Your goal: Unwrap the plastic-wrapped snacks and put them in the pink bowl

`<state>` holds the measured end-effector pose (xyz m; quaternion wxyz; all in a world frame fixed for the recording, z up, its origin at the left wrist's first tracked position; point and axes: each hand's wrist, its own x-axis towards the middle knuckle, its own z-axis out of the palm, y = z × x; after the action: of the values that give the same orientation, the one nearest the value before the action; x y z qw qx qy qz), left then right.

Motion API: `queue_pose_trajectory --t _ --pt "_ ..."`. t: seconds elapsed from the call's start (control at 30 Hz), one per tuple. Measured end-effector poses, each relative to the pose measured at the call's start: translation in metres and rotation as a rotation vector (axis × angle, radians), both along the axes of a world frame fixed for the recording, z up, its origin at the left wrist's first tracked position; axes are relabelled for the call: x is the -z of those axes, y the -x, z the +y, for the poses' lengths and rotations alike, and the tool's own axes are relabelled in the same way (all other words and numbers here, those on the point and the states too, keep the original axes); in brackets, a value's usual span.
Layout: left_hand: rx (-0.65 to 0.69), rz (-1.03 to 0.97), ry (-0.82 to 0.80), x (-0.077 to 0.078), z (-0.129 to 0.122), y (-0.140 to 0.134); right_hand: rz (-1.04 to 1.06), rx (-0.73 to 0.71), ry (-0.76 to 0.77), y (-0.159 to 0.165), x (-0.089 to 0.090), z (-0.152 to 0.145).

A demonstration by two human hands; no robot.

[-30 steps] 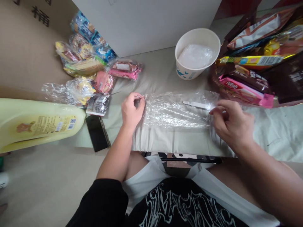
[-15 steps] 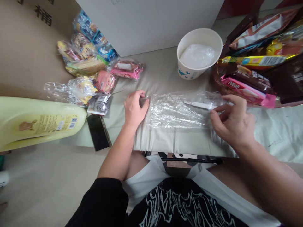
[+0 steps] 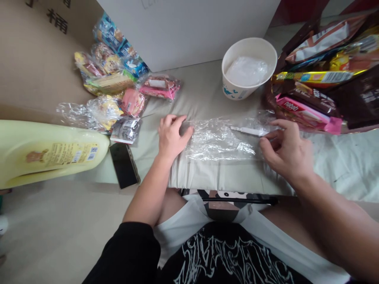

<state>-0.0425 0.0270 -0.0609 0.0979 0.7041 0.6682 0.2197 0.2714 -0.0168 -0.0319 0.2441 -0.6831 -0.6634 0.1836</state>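
Note:
A clear, crinkled plastic bag (image 3: 219, 140) lies flat on the cloth-covered surface between my hands. My left hand (image 3: 173, 136) rests at its left edge, thumb and forefinger apart, the thumb touching the film. At the bag's right end my right hand (image 3: 286, 148) has its fingers curled, pinching the end of a slim white tool (image 3: 251, 131) that looks like a craft knife. Its narrow tip points left over the film. The exact grip at its right end is partly hidden by my fingers.
Behind the bag stands a paper tub (image 3: 233, 92) with crumpled clear plastic inside. A basket of snacks (image 3: 308, 110) is at right. Wrapped snacks (image 3: 109, 83), a phone (image 3: 124, 165) and a pale yellow bottle (image 3: 53, 154) lie at left. A white box (image 3: 189, 31) stands behind.
My left hand has shifted slightly right, and my right hand slightly left, bringing them closer together. The slim white tool stays almost in place.

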Motion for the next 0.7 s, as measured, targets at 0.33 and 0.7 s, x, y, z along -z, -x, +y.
queue_pose_trajectory --t 0.33,0.7 --pt "0.032 -0.048 0.076 -0.011 -0.003 0.004 0.013 -0.001 0.051 0.002 -0.002 -0.001" --pt "0.041 0.014 0.068 -0.010 0.000 -0.001 -0.227 0.114 -0.075 -0.007 0.000 0.001"
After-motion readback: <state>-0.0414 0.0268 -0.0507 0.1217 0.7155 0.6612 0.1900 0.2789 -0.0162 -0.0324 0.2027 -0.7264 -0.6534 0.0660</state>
